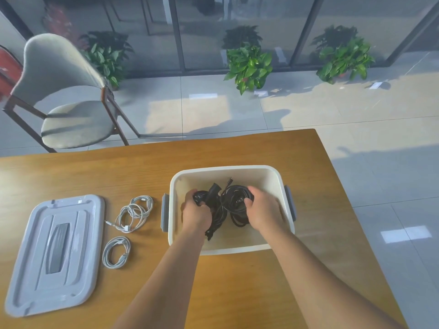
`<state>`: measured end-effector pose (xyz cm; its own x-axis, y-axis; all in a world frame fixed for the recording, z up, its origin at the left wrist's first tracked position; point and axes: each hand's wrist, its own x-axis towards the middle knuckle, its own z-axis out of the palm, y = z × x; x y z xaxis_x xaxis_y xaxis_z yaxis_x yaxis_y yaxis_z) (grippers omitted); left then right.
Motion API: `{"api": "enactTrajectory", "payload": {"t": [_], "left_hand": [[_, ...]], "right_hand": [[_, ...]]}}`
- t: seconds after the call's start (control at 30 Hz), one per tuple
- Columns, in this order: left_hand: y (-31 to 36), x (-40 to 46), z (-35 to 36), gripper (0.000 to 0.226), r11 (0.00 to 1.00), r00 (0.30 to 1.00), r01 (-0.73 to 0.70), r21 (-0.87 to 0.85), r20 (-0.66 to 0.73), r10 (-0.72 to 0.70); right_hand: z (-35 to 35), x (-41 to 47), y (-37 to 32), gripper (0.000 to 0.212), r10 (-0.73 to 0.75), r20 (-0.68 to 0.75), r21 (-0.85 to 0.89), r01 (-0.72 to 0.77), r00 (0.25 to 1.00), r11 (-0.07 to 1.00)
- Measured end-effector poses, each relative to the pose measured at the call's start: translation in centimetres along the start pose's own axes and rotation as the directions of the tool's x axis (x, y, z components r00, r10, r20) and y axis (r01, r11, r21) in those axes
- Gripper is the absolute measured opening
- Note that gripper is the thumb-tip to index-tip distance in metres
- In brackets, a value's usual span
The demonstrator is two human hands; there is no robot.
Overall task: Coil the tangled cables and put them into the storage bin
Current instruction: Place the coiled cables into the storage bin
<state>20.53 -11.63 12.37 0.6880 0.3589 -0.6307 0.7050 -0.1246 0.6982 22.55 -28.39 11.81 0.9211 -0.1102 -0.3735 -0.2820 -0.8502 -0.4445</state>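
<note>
A cream storage bin [228, 170] with grey side handles stands on the wooden table. Inside it lies a bundle of black cables [225, 205] in loops. My left hand [196, 213] grips the left part of the bundle, fingers curled round it. My right hand [263, 210] holds the right loop, thumb pressed into the coil. Both hands are inside the bin. Left of the bin, two white cables lie on the table: a loosely coiled one [134, 213] and a tighter coil [116, 251] nearer me.
The bin's grey lid [57, 252] lies flat at the table's left. A grey chair [66, 91] stands beyond the table's far left edge. Potted plants [248, 66] line a glass wall. The table's right edge runs close to the bin.
</note>
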Motion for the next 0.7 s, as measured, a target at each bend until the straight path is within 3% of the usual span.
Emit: {"api": "enactTrajectory", "payload": {"t": [0.13, 0.27, 0.43, 0.7], "left_hand": [[0.1, -0.4, -0.4, 0.063, 0.974, 0.994, -0.105, 0.203, 0.019, 0.103], [-0.8, -1.6, -1.0, 0.064, 0.802, 0.920, -0.381, 0.460, 0.107, 0.376], [-1.3, -1.1, -0.7, 0.071, 0.663, 0.912, -0.409, 0.627, 0.270, 0.308], [-1.4, -1.0, -0.8, 0.071, 0.651, 0.903, -0.426, 0.629, 0.252, 0.347]], "right_hand": [[0.0, -0.6, 0.1, 0.058, -0.147, -0.020, -0.291, 0.135, 0.989, 0.947], [0.0, -0.7, 0.7, 0.070, -0.313, 0.008, -0.378, 0.293, 0.950, 0.878], [0.6, 0.0, 1.2, 0.080, -0.206, 0.164, -0.324, 0.250, 0.965, 0.913], [0.4, 0.0, 0.3, 0.083, -0.132, 0.169, -0.280, 0.176, 0.977, 0.944]]}}
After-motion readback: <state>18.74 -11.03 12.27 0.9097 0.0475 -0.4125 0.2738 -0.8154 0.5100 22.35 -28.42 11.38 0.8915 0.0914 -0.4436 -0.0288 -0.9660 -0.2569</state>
